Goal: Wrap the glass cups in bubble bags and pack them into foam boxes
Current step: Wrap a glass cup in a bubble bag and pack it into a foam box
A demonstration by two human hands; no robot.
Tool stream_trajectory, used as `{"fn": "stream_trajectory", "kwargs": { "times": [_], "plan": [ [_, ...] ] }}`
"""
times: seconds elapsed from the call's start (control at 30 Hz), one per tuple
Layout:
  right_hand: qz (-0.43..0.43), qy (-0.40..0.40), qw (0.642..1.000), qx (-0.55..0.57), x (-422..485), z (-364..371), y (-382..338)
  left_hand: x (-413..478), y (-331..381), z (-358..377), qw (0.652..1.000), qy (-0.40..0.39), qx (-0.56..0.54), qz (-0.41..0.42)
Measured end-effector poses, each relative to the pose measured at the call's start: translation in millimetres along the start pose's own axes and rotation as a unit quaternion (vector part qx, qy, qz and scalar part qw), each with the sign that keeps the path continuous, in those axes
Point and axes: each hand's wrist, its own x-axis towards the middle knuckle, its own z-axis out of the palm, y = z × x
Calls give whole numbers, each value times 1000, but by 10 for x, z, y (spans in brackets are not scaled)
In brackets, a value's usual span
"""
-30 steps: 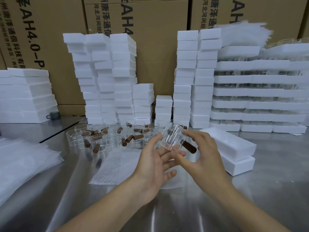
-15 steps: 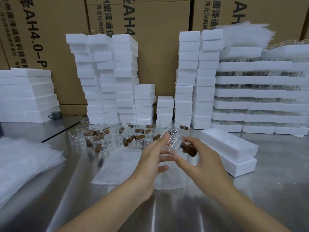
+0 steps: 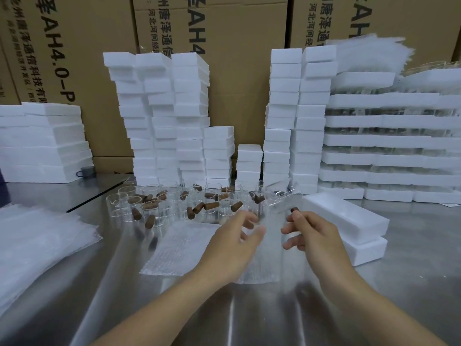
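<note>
Target glass cup (image 3: 275, 201) is off the tabletop (image 3: 411, 270), mid-air just beyond both hands toward the far edge, badly motion-blurred. R hand (image 3: 314, 236) is nearer: thumb + forefinger pinch the cup's brown handle (image 3: 294, 210), which sticks out on the cup's right. L hand (image 3: 237, 236) sits just beside the cup's left wall, fingers half-curled; can't tell if it touches or grips anything. Cup's long axis looks tipped, but blur hides which way the mouth faces. A bubble bag (image 3: 259, 265) lies flat directly under the hands, w/ a second bag (image 3: 179, 245) just left of it. Judgement: cup must come back + down to that bag, L hand opening it. A foam box (image 3: 344, 216) sits near R hand, toward the right edge.
</note>
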Motion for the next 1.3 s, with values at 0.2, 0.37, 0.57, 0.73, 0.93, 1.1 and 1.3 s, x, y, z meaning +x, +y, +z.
{"fn": "stream_trajectory", "kwargs": {
  "times": [0.2,0.37,0.57,0.73,0.93,1.1,1.3],
  "plan": [
    [87,5,991,98,57,-36,-10,-31,-165,-7,952,-72,297,27],
    [96,2,990,104,58,-36,3,42,-189,-127,953,-25,301,-6],
    [98,-6,991,96,62,-27,48,153,-335,-294,933,-79,337,-99],
    [91,-11,992,92,63,-23,55,188,-373,-349,940,-41,328,-85],
    [49,-44,996,53,-5,23,-25,182,-272,-418,965,62,255,-26],
    [5,-107,994,-26,-84,112,-15,134,-112,-328,973,128,188,45],
    [-19,-145,982,-116,-124,112,84,94,15,-282,969,202,61,124]
  ]
}}
